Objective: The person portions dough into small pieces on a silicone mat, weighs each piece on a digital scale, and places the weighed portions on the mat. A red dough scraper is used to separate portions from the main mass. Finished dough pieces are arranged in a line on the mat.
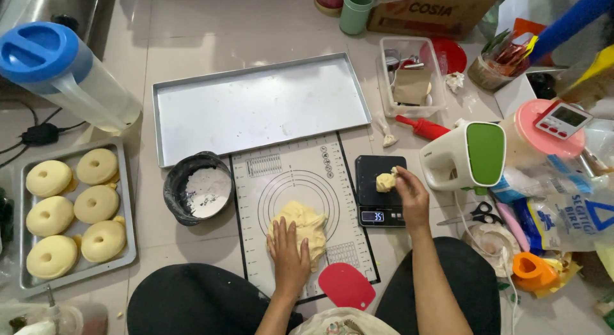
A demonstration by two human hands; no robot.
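Head view: left hand (289, 258) flat, spread on dough mass (300, 227); right hand (411, 195) pinching dough piece (385, 181) on scale (380, 191); six rings (71, 210).

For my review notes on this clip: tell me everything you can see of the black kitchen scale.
The kitchen scale is a small, flat, black rectangular slab with a smooth, glossy-looking top, lying level on the tiled floor just right of the baking mat, seemingly against its edge. A lit digital display sits in its near end, so it is switched on. A small lump of pale yellow dough rests on its platform, and the right hand reaches over the scale, fingertips on that lump.
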